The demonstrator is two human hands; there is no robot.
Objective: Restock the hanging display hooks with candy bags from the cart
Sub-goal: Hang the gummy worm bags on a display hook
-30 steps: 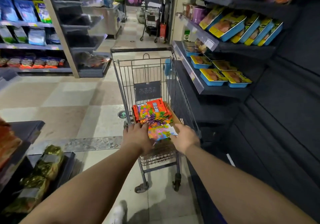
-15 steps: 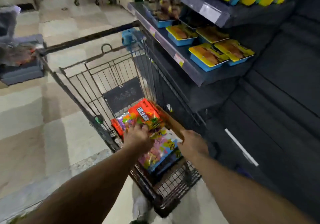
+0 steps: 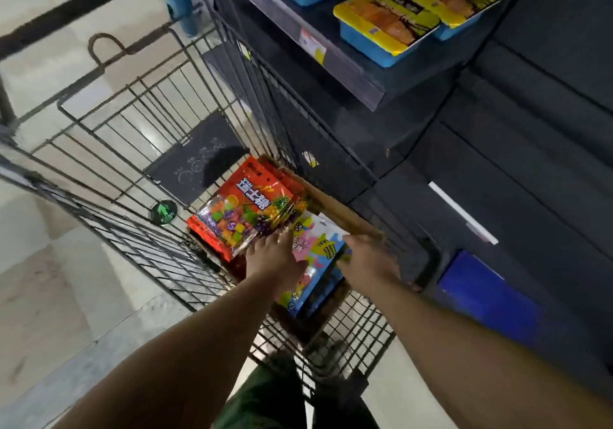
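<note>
Down an aisle of dark shelving (image 3: 381, 97), a wire shopping cart (image 3: 172, 123) stands on a pale tiled floor (image 3: 49, 279), its black push bar (image 3: 83, 4) running across the top left. Blue trays with yellow lids (image 3: 384, 27) sit on the shelf just beside the cart's right wall. Inside the basket, a brown cardboard box (image 3: 335, 206) holds the candy bags: a red bag (image 3: 245, 209) of bright fruit chews lies on top at the far end, overlapping a pastel pink-and-blue bag (image 3: 318, 249) nearer the person. Both bare arms reach into the cart from the bottom edge. At the near edge of the red bag, the left hand (image 3: 275, 259) has its fingers bent down over the bags where the two overlap; whether it has a real hold cannot be told. The right hand (image 3: 368, 259) lies flat, fingers straight, along the right edge of the pastel bag, against the box wall
</note>
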